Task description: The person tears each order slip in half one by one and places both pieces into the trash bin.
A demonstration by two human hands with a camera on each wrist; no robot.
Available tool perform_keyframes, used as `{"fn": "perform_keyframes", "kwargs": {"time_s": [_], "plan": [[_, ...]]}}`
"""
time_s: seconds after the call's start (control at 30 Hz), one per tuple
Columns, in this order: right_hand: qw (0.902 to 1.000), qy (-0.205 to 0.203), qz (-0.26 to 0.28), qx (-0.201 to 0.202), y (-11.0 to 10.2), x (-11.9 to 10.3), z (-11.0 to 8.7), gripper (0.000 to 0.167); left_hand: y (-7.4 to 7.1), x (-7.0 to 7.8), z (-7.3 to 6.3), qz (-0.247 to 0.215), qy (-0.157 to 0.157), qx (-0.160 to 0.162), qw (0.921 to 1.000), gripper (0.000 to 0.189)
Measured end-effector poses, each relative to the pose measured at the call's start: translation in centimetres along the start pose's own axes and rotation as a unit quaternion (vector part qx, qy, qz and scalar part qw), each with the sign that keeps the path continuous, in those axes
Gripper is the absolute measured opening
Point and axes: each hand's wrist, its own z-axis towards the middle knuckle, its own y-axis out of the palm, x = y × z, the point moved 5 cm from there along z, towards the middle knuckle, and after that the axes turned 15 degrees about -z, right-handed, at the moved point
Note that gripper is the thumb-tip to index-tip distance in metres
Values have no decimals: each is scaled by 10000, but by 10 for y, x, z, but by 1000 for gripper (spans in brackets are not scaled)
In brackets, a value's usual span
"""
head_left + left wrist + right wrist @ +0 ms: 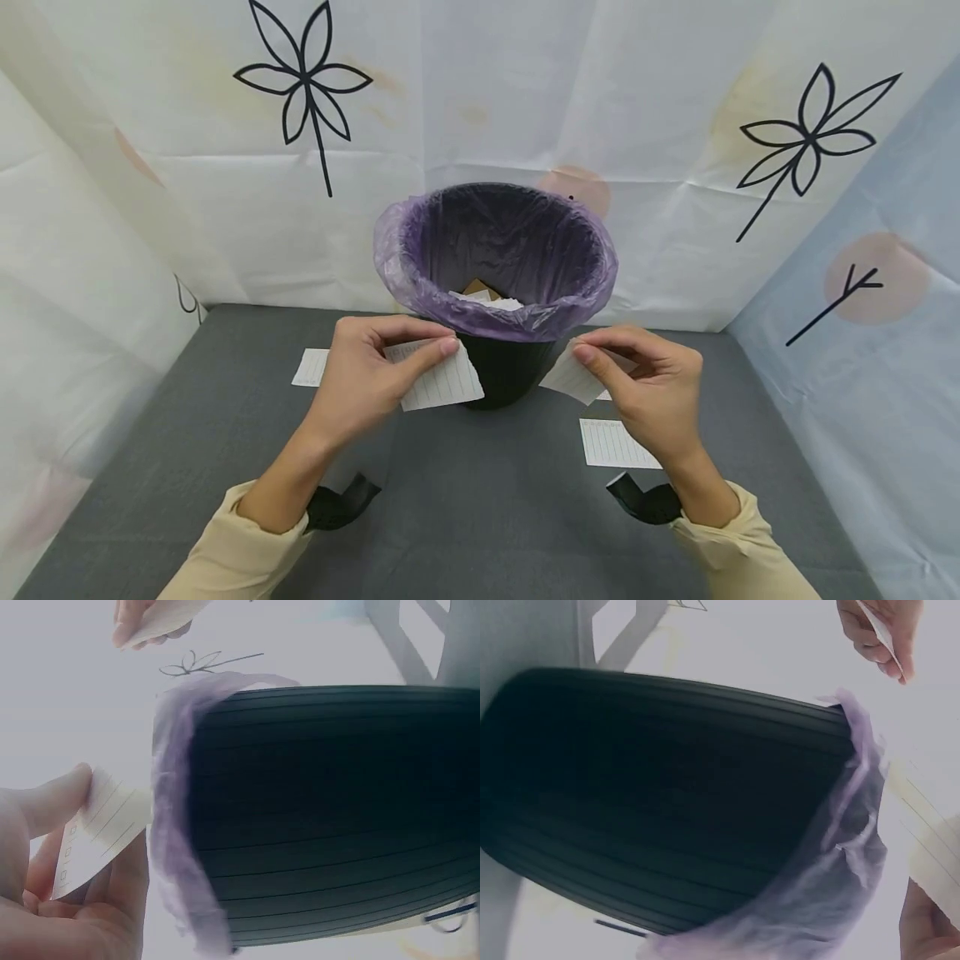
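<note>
Your left hand (366,367) pinches a torn sheet (442,382) at the bin's (504,371) eight o'clock, your right hand (654,382) a scrap (572,377) at its four; held by edges, either could slip tableward. Beyond, the bag's (510,322) crumpled rim might snag them.

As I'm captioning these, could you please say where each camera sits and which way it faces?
Head: head-worn, facing forward and down at the round black bin; left grip, right grip, cream fabric sleeves show.
Left wrist: on that wrist, facing the bin; both grips show.
Right wrist: on that wrist, facing the bin; both grips show.
Wrist views share the purple plastic liner.
</note>
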Motion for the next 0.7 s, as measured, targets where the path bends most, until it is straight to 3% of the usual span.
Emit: {"fn": "perform_keyframes", "kwargs": {"time_s": [0.4,0.7], "plan": [[9989,193,-209,-381,-17,-17,35,9,-1,41,32,318,164,-430,9984,8],[9979,5,-420,-503,-26,-31,66,12,6,64,59,471,568,-700,9948,8]]}}
